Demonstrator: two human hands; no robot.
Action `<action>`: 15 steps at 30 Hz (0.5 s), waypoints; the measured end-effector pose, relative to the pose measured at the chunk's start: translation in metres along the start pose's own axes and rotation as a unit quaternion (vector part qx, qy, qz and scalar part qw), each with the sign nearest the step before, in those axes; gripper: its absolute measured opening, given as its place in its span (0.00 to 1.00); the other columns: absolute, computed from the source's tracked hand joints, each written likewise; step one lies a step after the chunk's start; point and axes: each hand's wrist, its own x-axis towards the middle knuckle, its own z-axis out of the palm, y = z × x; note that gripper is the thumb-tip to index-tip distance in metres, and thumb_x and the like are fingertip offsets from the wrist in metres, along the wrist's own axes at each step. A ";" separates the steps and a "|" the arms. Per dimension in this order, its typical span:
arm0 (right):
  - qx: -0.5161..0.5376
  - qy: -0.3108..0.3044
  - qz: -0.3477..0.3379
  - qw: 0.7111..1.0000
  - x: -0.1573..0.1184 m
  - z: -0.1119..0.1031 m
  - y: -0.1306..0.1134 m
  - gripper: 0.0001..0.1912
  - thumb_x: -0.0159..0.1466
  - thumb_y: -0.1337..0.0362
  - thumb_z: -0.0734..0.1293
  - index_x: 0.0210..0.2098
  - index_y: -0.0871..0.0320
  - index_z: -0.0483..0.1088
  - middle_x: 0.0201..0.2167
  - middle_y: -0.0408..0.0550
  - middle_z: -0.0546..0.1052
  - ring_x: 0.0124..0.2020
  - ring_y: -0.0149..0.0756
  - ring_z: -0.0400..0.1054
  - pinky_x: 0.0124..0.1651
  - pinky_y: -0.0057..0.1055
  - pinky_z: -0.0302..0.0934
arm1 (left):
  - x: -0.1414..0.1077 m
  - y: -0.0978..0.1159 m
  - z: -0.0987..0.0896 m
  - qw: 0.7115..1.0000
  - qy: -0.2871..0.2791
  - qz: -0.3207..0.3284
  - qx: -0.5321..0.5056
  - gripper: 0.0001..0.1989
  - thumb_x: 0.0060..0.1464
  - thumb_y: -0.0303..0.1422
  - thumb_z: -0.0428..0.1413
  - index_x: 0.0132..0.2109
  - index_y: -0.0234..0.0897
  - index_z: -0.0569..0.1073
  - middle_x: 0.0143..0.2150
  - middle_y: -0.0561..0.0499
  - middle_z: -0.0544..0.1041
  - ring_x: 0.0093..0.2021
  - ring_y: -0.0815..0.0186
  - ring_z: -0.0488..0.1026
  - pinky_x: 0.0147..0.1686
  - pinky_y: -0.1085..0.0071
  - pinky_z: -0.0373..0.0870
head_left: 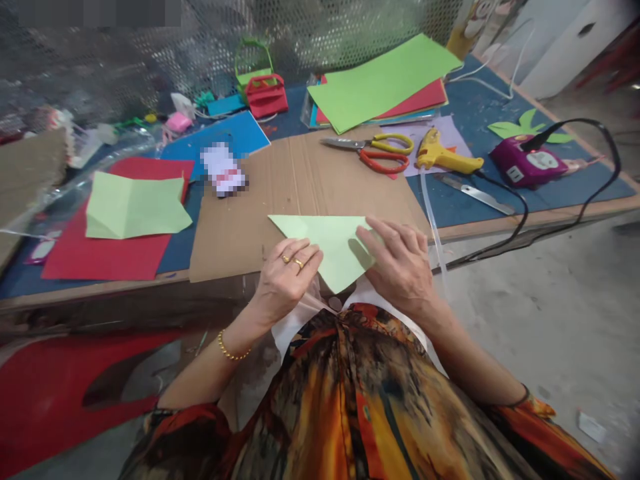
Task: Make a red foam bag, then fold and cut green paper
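A pale green paper (336, 250), triangular with its point toward me, lies over the front edge of a cardboard sheet (250, 220). My left hand (291, 273), wearing two rings, has its fingers closed on the paper's left side. On the right side, my right hand (400, 260) also holds the paper, fingertips on top near its upper right corner and the thumb hidden. Behind the paper, scissors (385, 152) with yellow and red handles rest on the cardboard. Another creased pale green paper (133, 207) lies on red sheets (107, 257) at the left.
A yellow glue gun (447, 157), a metal blade (477, 195) and a purple power box (527, 160) with a black cable sit at the right. Green sheets (385, 80) are stacked at the back. Small red and green paper baskets (266, 95) stand behind the cardboard.
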 end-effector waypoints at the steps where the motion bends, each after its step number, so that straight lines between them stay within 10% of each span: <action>1: 0.003 0.004 -0.001 1.000 0.000 -0.001 0.005 0.30 0.71 0.71 0.65 0.71 0.59 0.68 0.70 0.60 0.76 0.69 0.52 0.68 0.71 0.51 0.58 | -0.005 -0.005 -0.002 1.000 -0.006 -0.002 -0.013 0.16 0.73 0.21 0.52 0.58 0.36 0.79 0.53 0.43 0.88 0.59 0.56 0.84 0.61 0.52 0.78; 7: 0.050 -0.061 -0.028 0.997 0.001 0.002 0.019 0.28 0.70 0.74 0.65 0.67 0.52 0.74 0.66 0.53 0.81 0.65 0.48 0.72 0.68 0.50 0.62 | -0.024 -0.018 -0.011 0.992 -0.078 -0.064 -0.075 0.19 0.73 0.23 0.51 0.63 0.40 0.79 0.63 0.42 0.84 0.69 0.54 0.78 0.69 0.43 0.75; 15: 0.070 -0.002 -0.026 0.997 -0.008 0.016 0.024 0.23 0.75 0.72 0.63 0.64 0.47 0.77 0.63 0.50 0.83 0.63 0.45 0.75 0.64 0.47 0.64 | -0.039 -0.013 0.000 0.995 -0.014 -0.054 -0.087 0.18 0.71 0.20 0.53 0.60 0.39 0.79 0.62 0.42 0.85 0.70 0.54 0.78 0.67 0.45 0.79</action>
